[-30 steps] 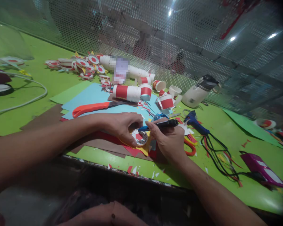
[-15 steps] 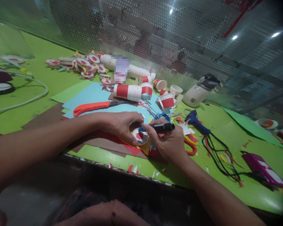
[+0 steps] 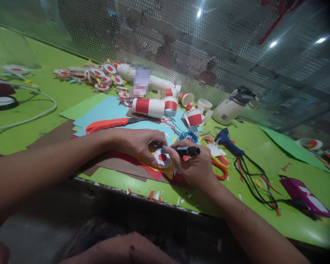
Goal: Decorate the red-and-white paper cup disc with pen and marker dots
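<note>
Marker (image 3: 187,150) has tipped flatter in the right hand (image 3: 194,167) since a second ago, tip working round the disc (image 3: 162,158) that the left hand (image 3: 139,144) pinches down.

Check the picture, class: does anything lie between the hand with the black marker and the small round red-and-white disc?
Nothing visible does. The right hand holds the black marker right beside the disc, and the left hand holds the disc from the other side, over yellow paper.
</note>
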{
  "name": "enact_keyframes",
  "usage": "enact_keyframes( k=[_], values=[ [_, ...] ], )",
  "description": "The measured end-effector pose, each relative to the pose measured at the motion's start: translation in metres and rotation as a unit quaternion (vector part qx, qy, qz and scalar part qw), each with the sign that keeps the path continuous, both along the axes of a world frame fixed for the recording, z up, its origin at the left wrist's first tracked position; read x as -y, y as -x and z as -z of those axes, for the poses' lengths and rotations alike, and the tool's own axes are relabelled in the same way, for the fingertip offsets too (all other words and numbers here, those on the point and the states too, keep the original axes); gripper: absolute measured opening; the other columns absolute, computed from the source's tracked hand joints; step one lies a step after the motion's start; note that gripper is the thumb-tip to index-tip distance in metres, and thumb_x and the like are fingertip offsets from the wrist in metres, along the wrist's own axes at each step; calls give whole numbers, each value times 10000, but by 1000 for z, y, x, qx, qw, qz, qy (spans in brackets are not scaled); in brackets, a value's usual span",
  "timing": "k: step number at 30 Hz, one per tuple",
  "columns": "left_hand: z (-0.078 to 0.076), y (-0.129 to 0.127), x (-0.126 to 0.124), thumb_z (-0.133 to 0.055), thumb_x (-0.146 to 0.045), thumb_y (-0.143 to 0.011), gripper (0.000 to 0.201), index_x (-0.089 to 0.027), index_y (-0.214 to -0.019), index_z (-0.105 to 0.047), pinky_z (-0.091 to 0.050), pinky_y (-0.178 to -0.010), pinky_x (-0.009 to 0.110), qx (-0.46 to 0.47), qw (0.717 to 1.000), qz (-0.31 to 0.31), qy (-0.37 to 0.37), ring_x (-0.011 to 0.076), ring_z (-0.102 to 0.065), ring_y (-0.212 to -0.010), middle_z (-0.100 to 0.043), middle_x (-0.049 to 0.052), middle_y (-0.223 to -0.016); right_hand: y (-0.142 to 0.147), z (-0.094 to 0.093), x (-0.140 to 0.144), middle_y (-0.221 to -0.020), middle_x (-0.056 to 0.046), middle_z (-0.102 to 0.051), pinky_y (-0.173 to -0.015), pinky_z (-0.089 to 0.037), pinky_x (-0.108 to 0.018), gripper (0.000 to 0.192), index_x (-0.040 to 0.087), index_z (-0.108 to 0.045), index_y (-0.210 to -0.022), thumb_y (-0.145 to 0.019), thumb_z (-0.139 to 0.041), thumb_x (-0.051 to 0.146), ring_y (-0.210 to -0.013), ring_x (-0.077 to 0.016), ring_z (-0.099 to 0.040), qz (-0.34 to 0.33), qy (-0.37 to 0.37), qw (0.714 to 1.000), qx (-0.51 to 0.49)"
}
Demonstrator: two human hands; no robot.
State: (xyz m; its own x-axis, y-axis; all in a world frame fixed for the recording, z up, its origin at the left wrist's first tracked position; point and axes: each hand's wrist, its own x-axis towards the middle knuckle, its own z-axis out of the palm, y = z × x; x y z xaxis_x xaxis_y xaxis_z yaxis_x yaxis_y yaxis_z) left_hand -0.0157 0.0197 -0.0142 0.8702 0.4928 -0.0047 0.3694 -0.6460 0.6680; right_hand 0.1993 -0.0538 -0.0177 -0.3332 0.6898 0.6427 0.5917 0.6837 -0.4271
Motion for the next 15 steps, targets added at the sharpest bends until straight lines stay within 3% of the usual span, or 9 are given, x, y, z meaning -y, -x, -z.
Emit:
enact_keyframes(
  k=[3,9,15],
  values=[
    [-2,-1,1,-782,-466,-741,467,-191,-1091,-642,-429,-793,290,-14,1000,-15,1,213,-565,-957,-607,52,-1078,0,1,1,-647,1,-707,-568,-491,-263,183,202,-685,-770,-920,-703,305,-550,-132,-629,3,1,1000,-30],
    [-6,-1,2,-792,-439,-735,501,-204,-1154,-649,-420,-835,285,-23,999,-22,9,211,-540,-985,-595,46,-1123,3,-5,7,-633,9,-680,-462,-485,-252,204,200,-689,-785,-887,-740,368,-479,-118,-579,68,55,976,-199],
    [-5,-1,3,-780,-471,-758,521,-203,-1184,-645,-427,-877,305,-23,999,-22,-4,219,-532,-1001,-590,49,-1165,5,-8,3,-494,47,-584,-447,-479,-241,272,194,-662,-705,-873,-727,397,-418,-104,-519,62,132,968,-205]
  ],
)
